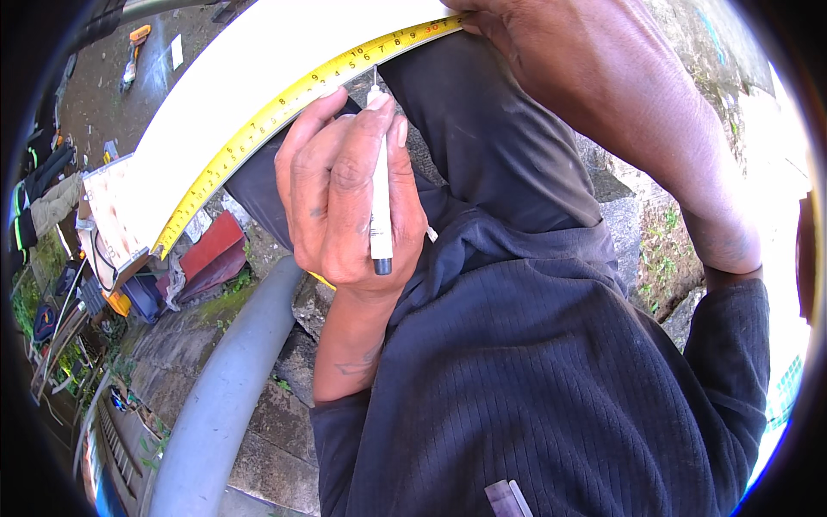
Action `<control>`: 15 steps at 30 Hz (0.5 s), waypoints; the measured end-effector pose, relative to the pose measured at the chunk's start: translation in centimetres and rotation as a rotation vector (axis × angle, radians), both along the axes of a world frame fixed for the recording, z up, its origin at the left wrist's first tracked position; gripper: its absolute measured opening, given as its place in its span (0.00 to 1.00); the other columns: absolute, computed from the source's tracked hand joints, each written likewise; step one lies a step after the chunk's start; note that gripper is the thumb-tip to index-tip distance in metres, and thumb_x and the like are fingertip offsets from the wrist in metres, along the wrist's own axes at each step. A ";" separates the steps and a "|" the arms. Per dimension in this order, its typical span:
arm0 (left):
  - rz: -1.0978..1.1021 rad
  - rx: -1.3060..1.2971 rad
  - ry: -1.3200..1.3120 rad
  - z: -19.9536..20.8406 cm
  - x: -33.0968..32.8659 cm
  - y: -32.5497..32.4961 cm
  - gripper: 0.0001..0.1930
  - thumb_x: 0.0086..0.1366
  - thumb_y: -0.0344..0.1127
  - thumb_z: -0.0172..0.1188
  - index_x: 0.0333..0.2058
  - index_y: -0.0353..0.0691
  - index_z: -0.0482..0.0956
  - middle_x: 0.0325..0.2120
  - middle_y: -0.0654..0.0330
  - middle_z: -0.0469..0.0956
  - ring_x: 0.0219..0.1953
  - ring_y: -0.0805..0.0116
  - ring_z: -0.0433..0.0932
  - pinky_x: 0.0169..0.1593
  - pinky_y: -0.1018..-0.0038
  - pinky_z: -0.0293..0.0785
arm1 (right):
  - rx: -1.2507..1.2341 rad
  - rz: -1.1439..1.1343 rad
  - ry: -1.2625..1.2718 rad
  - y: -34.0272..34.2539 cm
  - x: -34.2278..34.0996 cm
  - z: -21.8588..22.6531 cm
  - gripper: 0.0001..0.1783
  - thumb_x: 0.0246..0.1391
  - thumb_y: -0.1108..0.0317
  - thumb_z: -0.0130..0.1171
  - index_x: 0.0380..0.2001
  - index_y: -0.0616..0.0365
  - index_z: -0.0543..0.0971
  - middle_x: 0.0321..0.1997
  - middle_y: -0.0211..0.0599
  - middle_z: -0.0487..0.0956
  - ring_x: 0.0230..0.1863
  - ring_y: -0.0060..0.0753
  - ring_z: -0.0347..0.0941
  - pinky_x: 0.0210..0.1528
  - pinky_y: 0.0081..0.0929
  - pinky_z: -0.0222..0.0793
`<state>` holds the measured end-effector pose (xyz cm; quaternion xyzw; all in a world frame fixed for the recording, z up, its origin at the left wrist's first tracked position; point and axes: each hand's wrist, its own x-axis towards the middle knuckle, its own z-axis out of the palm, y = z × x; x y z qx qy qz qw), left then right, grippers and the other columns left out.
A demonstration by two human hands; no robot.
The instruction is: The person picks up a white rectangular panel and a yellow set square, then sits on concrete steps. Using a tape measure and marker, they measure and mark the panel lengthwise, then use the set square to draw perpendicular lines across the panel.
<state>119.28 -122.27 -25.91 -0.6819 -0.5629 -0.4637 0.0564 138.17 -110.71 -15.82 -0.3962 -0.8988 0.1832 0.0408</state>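
My left hand [349, 189] is closed around a slim white pen [380, 185] with a dark end. The pen stands nearly upright in the view, its thin tip at the lower edge of a yellow tape measure blade [284, 108]. The blade runs along the near edge of a large, glaring white panel [233, 82], bowed by the lens. At the upper right my right hand [508, 30] pinches the blade at the panel's edge. Its fingertips are partly hidden, and the tape's case does not show. A small yellow strip [322, 281] shows beside my left wrist.
Below the panel are my legs in dark trousers [491, 129]. A thick grey pipe [224, 396] slants across the stone ledge at left. Beyond it lie a red block-like thing [207, 258], a pale box [108, 211] and clutter. A yellow-orange tool [133, 56] lies on the far ground.
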 end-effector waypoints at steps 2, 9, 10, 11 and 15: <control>-0.003 -0.006 0.007 0.0 0.0 0.0 0.16 0.59 0.18 0.77 0.46 0.33 0.91 0.34 0.55 0.87 0.42 0.54 0.87 0.56 0.57 0.86 | -0.003 0.002 -0.003 0.1 0.1 0.0 0.12 0.65 0.73 0.55 0.44 0.69 0.84 0.44 0.58 0.74 0.43 0.54 0.76 0.47 0.50 0.74; 0.001 -0.017 0.005 0.1 0.0 -0.1 0.16 0.59 0.18 0.77 0.47 0.33 0.91 0.34 0.55 0.87 0.43 0.54 0.87 0.57 0.57 0.86 | 0.100 -0.002 -0.006 -0.2 -0.4 -0.6 0.13 0.64 0.73 0.55 0.44 0.69 0.84 0.44 0.60 0.75 0.43 0.56 0.76 0.46 0.51 0.75; 0.004 -0.010 0.005 0.1 0.0 0.0 0.16 0.59 0.18 0.77 0.47 0.33 0.91 0.34 0.55 0.87 0.43 0.54 0.87 0.57 0.57 0.86 | 0.099 0.000 -0.016 -0.1 -0.3 -0.5 0.12 0.63 0.73 0.55 0.44 0.68 0.84 0.44 0.60 0.75 0.43 0.56 0.77 0.46 0.51 0.75; 0.000 -0.018 0.010 0.1 0.0 -0.1 0.15 0.61 0.18 0.76 0.47 0.32 0.91 0.35 0.54 0.87 0.44 0.53 0.87 0.57 0.57 0.86 | 0.098 0.003 -0.026 -0.1 -0.3 -0.6 0.12 0.63 0.73 0.56 0.44 0.68 0.84 0.44 0.60 0.75 0.43 0.56 0.77 0.47 0.51 0.75; -0.031 -0.072 0.033 0.4 -0.2 -0.4 0.12 0.67 0.18 0.73 0.48 0.28 0.89 0.43 0.47 0.90 0.50 0.47 0.89 0.57 0.56 0.85 | 0.065 -0.006 -0.055 0.2 -0.3 -0.7 0.12 0.62 0.73 0.56 0.44 0.68 0.84 0.45 0.60 0.75 0.44 0.57 0.77 0.47 0.52 0.75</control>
